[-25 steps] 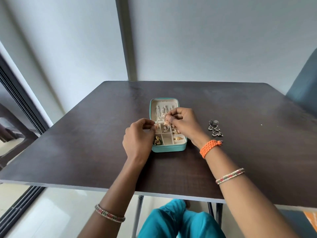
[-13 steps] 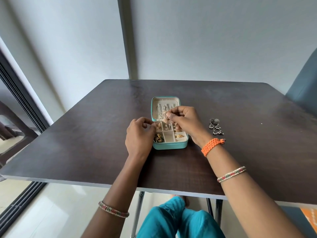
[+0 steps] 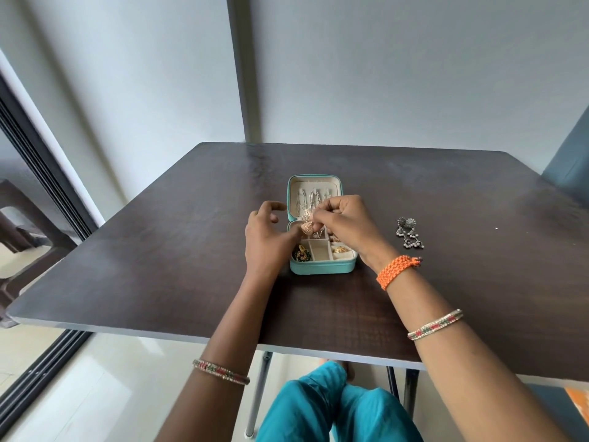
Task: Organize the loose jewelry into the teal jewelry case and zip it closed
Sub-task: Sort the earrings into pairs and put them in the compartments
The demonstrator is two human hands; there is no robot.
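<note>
Rose-gold earring (image 3: 308,227) hung from the right hand (image 3: 342,222), pinched at its top above the open teal case (image 3: 322,267) at frame centre. Half a second earlier both hands had held it; now the left hand (image 3: 266,242) had let go, fingers loosely spread. Silver earrings (image 3: 409,235) still lay loose on the tabletop (image 3: 478,266), right of centre.

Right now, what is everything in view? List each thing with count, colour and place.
case: 1, teal, open, mid-table
gold earring: 1, rose-gold, pinched over the case
silver earrings: 1 cluster, silver, table right of case
table: 1, dark brown
chair: 1, brown, far left
right hand: pinches the gold earring; orange band at wrist, bangle on forearm
left hand: loosely curled beside case, holds nothing; bangle on forearm
</note>
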